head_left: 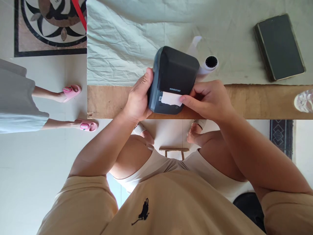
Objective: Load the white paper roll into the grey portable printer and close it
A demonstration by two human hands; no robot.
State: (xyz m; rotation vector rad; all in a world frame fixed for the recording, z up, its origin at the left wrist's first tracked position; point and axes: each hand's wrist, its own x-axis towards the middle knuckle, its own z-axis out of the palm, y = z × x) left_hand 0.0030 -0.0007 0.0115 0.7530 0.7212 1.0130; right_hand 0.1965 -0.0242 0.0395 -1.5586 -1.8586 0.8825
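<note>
A dark label printer marked NIIMBOT is held up over the table's front edge. My left hand grips its left side, with the thumb along the edge and the other fingers mostly hidden beneath. A white paper label sticks out of the slot at the printer's front. My right hand is closed at the printer's right front corner, its thumb on the label's right end; its curled fingers are partly hidden. Just behind that hand, a white roll with a dark core rests on the cloth, a loose strip trailing from it.
A pale green cloth covers the table, leaving a bare wooden edge in front. A tablet-like dark device lies at the right, with a clear glass near the right edge. Another person's feet in pink slippers are at the left.
</note>
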